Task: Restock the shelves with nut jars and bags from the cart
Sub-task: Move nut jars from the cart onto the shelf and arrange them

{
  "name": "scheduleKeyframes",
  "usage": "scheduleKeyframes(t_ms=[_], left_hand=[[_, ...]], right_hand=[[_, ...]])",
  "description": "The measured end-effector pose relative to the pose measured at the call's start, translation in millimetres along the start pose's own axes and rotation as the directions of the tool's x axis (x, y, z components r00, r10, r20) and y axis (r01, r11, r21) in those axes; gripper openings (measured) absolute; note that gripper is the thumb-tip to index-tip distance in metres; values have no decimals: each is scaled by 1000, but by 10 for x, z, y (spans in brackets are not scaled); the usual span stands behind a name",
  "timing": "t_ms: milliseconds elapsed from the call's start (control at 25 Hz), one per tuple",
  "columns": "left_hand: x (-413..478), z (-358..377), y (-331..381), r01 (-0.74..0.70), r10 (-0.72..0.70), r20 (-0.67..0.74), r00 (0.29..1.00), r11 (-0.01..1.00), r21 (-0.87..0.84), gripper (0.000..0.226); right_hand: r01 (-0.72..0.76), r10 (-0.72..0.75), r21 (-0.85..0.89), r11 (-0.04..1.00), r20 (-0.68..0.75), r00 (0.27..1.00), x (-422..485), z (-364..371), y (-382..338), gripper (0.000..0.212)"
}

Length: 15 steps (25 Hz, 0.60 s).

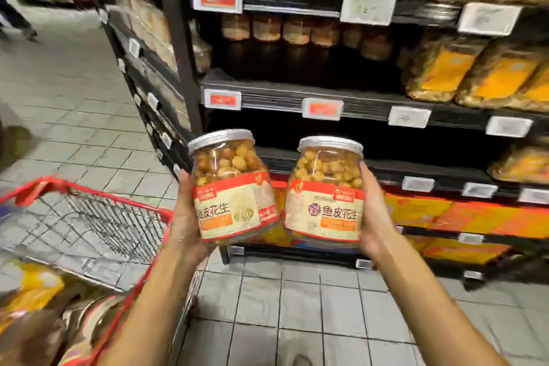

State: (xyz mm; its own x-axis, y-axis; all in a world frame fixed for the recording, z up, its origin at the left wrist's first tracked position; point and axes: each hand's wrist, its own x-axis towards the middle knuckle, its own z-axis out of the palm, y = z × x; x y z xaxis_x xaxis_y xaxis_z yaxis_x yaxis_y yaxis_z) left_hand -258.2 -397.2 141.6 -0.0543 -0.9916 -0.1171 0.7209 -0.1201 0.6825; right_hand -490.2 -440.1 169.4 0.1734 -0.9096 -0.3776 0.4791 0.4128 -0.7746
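Observation:
I hold two clear nut jars with silver lids and red-and-cream labels, side by side in front of the shelves. My left hand (185, 217) grips the left jar (233, 187) from its left side; this jar tilts slightly. My right hand (375, 211) grips the right jar (325, 190) from its right side. Both jars hang level with a dark shelf (297, 95) whose front part is bare, with a row of similar jars (267, 27) standing far back on it. The red wire cart (89, 217) is at lower left with bags (35, 321) in it.
Yellow-labelled nut bags (463, 74) fill the right of the middle shelf and the shelf above. Price tags (322, 108) line the shelf edges. Orange boxes (445, 214) sit on the low shelves. Grey tiled floor runs down the aisle on the left.

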Motion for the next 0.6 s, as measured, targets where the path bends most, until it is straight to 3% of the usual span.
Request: scheduleKeyframes(t_ms=[280, 440, 600], left_hand=[[800, 564, 222, -92, 91, 15, 996, 991, 101, 81], [1304, 573, 538, -112, 110, 20, 994, 972, 206, 84], [1948, 411, 936, -230, 219, 71, 973, 911, 343, 55]], right_hand=[[37, -37, -112, 993, 4, 999, 782, -7, -698, 54], [21, -20, -44, 999, 23, 1000, 1162, 212, -853, 53], [99, -100, 25, 995, 23, 995, 1506, 470, -883, 52]])
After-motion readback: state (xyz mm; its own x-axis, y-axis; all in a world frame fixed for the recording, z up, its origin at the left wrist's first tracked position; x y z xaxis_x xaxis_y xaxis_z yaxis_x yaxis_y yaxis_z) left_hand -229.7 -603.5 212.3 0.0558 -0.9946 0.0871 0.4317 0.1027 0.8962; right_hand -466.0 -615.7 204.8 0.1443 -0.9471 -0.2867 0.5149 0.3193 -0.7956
